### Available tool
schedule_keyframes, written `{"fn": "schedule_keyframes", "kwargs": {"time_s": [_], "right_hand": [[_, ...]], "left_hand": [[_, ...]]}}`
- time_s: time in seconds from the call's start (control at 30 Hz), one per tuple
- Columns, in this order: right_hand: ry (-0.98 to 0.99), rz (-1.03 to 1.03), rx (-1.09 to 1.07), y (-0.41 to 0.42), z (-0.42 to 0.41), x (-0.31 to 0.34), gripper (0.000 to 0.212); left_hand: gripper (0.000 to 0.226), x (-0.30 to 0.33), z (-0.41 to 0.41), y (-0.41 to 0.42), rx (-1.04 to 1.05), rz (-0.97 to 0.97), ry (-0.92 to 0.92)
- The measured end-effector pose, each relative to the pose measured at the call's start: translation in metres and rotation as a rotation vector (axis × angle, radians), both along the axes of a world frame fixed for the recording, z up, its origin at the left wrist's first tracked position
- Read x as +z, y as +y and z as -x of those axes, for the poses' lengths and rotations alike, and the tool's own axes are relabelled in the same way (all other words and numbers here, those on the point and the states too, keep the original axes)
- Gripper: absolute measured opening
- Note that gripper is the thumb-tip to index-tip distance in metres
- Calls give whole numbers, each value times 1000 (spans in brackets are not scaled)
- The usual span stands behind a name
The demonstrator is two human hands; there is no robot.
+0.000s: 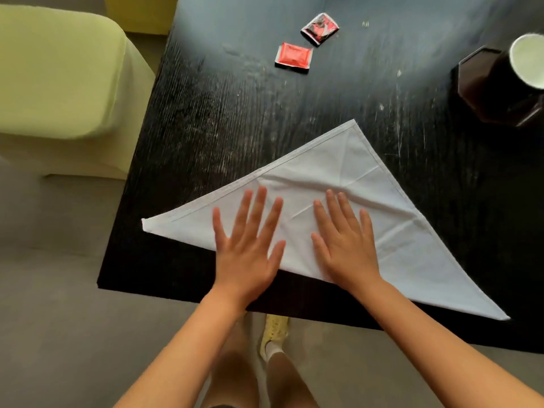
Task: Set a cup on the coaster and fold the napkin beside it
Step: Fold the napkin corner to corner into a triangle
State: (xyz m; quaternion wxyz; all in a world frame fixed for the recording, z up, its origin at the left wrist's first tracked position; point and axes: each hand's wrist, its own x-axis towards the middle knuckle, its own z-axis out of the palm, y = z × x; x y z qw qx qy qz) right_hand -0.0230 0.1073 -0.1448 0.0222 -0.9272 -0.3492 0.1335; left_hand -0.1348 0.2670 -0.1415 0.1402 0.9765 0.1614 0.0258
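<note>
A white cloth napkin lies on the black table, folded into a triangle with its long edge toward me. My left hand presses flat on its left half, fingers spread. My right hand presses flat beside it near the middle, fingers apart. Neither hand holds anything. At the far right edge a dark cup with a pale inside stands on a dark octagonal coaster.
Two small sachets lie at the back of the table, a red one and a red-and-black one. A yellow-green padded seat stands left of the table. The table's near edge runs just below my wrists.
</note>
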Motion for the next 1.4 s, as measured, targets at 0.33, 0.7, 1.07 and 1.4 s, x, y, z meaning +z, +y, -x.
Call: {"fn": "schedule_keyframes", "kwargs": {"time_s": [0.33,0.7,1.07,1.4], "right_hand": [[-48,39,776,17,-125,-7,55],[-155,69,269,42,-198,-5,61],[-62,-136,-784,-176,-42,61,38],[262,-166,-1157,-224,-6,51,17]], "left_hand": [[68,-29,-24,-54,-11,-14,177],[70,-25,-24,-55,-15,-12,222],[65,-3,-75,-129,-247,43,93],[66,-21,-88,-155,-421,-42,160]]}}
